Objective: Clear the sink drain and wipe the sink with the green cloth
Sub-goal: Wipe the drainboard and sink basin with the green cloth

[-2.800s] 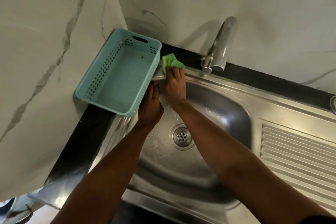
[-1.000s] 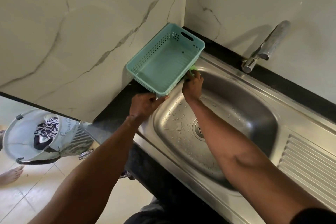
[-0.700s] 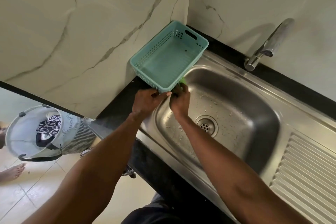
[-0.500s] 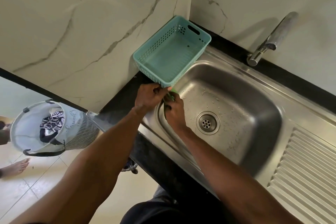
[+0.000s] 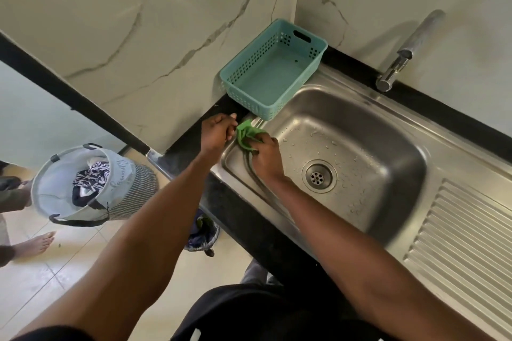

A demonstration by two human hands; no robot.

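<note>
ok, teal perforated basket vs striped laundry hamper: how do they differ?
The teal perforated plastic basket is rectangular and rigid; the striped fabric laundry hamper is round and soft-sided. The basket sits on the counter in the wall corner, overhanging the steel sink; the hamper is down on the floor. The basket looks empty; the hamper holds patterned clothing. Both are open-topped with handles.
</note>
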